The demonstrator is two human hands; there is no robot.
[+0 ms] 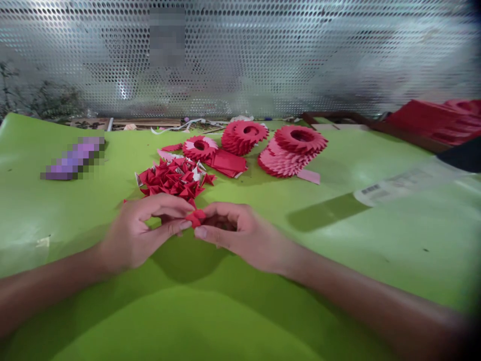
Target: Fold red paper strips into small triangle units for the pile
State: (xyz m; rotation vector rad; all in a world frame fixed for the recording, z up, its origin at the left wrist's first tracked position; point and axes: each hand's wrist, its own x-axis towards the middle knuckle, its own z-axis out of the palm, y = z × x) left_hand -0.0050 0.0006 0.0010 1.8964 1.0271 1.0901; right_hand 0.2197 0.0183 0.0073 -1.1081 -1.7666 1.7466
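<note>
Glossy tabletop [188,321], folded red paper [196,217]

One head-worn camera looks forward and down.

From here I see a left hand [137,230] and a right hand [250,235], both ungloved; the fingers [165,201] look slender, the thumbnails [201,232] short and rounded; the wrists [291,258] are bare and narrow; the forearms [45,291] are bare too, slim, smooth, thickening away from the wrists; the right one's far end blurs.
</note>
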